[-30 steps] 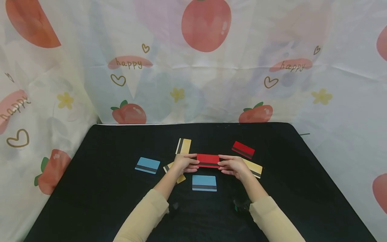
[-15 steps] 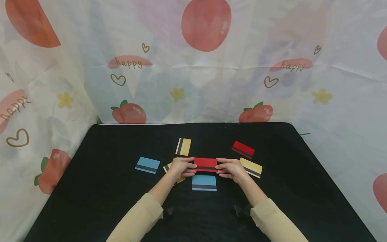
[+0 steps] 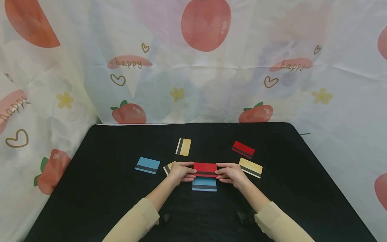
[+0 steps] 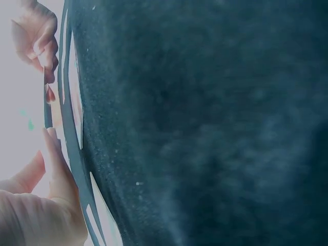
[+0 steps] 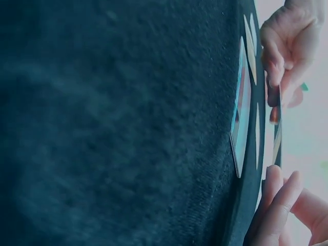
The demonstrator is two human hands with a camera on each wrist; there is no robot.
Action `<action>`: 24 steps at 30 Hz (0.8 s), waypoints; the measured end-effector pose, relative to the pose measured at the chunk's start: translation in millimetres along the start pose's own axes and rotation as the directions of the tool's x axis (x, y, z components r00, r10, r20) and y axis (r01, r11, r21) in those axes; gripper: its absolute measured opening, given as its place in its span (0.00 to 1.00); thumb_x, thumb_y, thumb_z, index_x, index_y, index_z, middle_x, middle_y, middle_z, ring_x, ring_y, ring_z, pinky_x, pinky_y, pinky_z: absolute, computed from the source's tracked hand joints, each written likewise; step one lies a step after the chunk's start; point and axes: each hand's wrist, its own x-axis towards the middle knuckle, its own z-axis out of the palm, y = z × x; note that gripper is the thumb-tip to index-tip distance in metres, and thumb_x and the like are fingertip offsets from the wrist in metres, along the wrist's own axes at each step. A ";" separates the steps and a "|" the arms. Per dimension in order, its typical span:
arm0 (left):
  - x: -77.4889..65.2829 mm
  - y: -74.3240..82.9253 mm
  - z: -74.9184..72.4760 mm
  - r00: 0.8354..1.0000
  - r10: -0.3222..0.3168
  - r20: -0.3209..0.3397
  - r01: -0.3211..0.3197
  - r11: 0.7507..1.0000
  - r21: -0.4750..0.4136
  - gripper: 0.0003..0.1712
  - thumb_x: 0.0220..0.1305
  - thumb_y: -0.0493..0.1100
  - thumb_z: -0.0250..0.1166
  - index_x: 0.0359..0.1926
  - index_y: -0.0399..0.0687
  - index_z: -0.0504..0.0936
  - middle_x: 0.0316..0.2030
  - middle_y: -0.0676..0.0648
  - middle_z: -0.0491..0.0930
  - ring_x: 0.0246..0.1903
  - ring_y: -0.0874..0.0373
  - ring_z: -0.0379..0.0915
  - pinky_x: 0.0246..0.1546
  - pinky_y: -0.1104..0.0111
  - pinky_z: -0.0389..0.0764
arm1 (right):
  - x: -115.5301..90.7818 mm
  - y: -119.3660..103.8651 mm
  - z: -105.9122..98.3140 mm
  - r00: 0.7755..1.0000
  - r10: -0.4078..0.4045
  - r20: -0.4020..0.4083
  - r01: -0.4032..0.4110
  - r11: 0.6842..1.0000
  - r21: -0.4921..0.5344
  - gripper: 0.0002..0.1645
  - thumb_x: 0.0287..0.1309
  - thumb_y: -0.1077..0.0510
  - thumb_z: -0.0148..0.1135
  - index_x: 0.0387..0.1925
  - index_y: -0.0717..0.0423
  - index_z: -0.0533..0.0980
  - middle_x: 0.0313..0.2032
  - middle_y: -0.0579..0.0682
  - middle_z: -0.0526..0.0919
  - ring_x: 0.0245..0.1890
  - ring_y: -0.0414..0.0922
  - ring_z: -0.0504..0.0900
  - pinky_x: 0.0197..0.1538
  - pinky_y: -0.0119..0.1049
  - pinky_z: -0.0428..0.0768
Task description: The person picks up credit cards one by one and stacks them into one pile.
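A red card (image 3: 205, 169) with a dark stripe spans the space between my two hands. My left hand (image 3: 180, 172) pinches its left end, and my right hand (image 3: 230, 174) pinches its right end. Both wrist views show the card edge-on, held above the black tabletop. A blue card (image 3: 204, 184) lies flat just in front, its far edge overlapped by the red card in the head view. Beside my left hand, a yellow card (image 3: 168, 168) is partly covered by the hand. Near my right hand lies another yellow card (image 3: 251, 167).
On the black table (image 3: 121, 141) lie a second blue card (image 3: 147, 165) at left, a yellow card (image 3: 183, 147) at the back and a red card (image 3: 243, 149) at back right. A fruit-print curtain (image 3: 193, 74) hangs behind the table.
Both hands have brought the red card toward the person, from behind the near blue card to over its far edge. The cards on the table have stayed put.
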 end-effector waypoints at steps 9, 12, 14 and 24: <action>-8.1 -5.2 -0.4 1.000 0.011 0.025 -0.012 1.000 0.025 0.27 0.52 0.29 0.65 0.56 0.40 0.75 0.27 0.43 0.82 0.17 0.59 0.78 0.22 0.67 0.82 | -8.4 4.1 1.1 1.000 -0.008 0.001 0.008 1.000 -0.018 0.25 0.50 0.69 0.61 0.53 0.65 0.73 0.26 0.54 0.84 0.18 0.41 0.81 0.23 0.28 0.80; -9.9 -7.1 -0.6 1.000 0.009 0.021 -0.009 0.999 0.031 0.27 0.51 0.29 0.65 0.55 0.40 0.75 0.27 0.43 0.81 0.17 0.59 0.78 0.21 0.68 0.82 | -10.8 6.2 2.0 1.000 -0.013 0.004 0.013 1.000 -0.024 0.25 0.49 0.69 0.61 0.53 0.66 0.73 0.26 0.54 0.84 0.18 0.41 0.82 0.23 0.29 0.81; -11.4 -8.1 -0.9 1.000 0.009 0.015 -0.010 0.999 0.036 0.27 0.52 0.29 0.65 0.55 0.41 0.75 0.27 0.43 0.81 0.16 0.59 0.78 0.21 0.68 0.82 | -12.1 7.6 2.6 1.000 -0.015 0.008 0.015 0.999 -0.028 0.25 0.49 0.70 0.61 0.52 0.66 0.73 0.26 0.54 0.84 0.18 0.42 0.82 0.22 0.29 0.81; -16.5 -13.7 0.1 1.000 0.016 0.018 -0.017 0.998 0.058 0.25 0.50 0.28 0.65 0.53 0.38 0.77 0.29 0.41 0.81 0.15 0.59 0.78 0.20 0.67 0.82 | -20.4 13.1 3.1 0.999 -0.015 0.033 0.016 0.999 -0.030 0.24 0.49 0.71 0.61 0.52 0.67 0.73 0.25 0.56 0.83 0.18 0.43 0.82 0.21 0.29 0.80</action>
